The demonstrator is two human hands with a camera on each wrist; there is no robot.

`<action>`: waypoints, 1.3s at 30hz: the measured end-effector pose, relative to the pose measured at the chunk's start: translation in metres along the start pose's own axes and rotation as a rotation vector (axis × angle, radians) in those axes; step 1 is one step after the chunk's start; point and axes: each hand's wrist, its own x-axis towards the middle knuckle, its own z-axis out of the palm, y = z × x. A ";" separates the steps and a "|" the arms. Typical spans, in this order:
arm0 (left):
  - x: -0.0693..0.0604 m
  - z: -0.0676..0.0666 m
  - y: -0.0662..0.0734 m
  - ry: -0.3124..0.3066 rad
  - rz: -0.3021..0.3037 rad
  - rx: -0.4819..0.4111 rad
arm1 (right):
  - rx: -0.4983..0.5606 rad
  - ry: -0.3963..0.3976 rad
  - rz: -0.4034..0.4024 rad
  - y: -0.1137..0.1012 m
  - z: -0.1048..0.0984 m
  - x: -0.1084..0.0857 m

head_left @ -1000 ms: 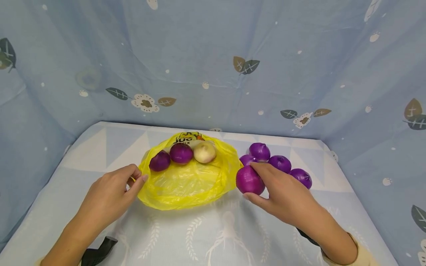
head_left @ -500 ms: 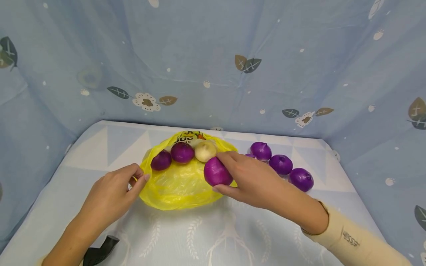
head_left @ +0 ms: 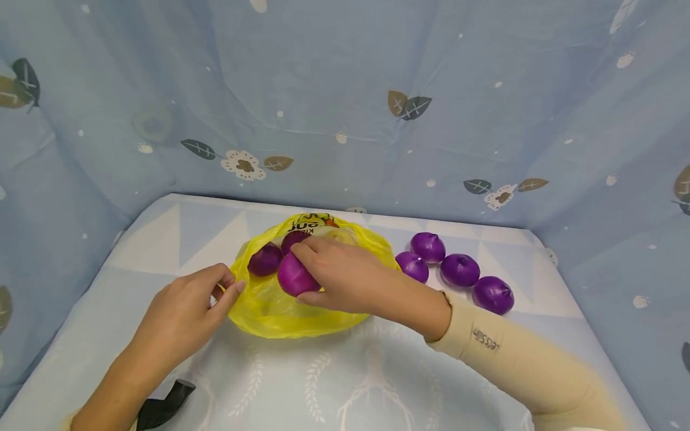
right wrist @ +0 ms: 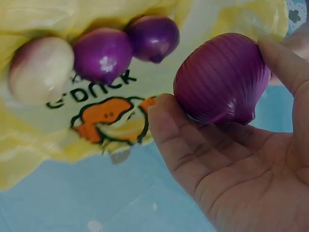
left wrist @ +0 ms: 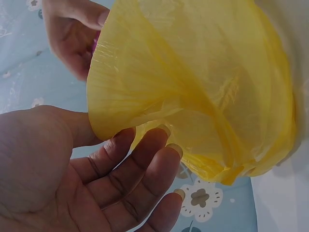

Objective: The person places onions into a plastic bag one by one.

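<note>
My right hand (head_left: pixel 350 272) holds a purple onion (head_left: pixel 295 276) over the mouth of a yellow plastic bag (head_left: pixel 269 326). In the right wrist view, thumb and fingers are curled about that onion's sides. Within the bag lie a dark purple onion (head_left: pixel 264 260), another purple onion (right wrist: pixel 104 53) and a whitish onion (right wrist: pixel 41 70). From the head, the right hand covers much of the whitish one. My left hand (head_left: pixel 180 311) pinches the bag's left rim between thumb and index finger, and its other fingers are loosely bent in the left wrist view.
Several purple onions (head_left: pixel 459 270) sit on the cloth-covered table (head_left: pixel 345 371) to the right of the bag. A black curved object (head_left: pixel 166 406) shows beside my left forearm. Behind the table hangs a blue patterned curtain (head_left: pixel 334 108).
My right hand has carried the purple onion leftward, from beside the loose onions to above the bag. The left hand keeps its pinch on the rim, and the view has shifted slightly.
</note>
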 end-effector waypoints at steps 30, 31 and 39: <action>0.000 -0.001 0.000 0.008 0.026 -0.004 | -0.047 -0.070 -0.189 -0.010 0.070 0.055; 0.000 -0.001 0.001 0.006 0.024 -0.004 | -0.048 -0.069 -0.193 -0.010 0.071 0.056; 0.001 0.000 0.000 -0.009 0.021 0.002 | -0.062 -0.053 -0.201 -0.009 0.078 0.060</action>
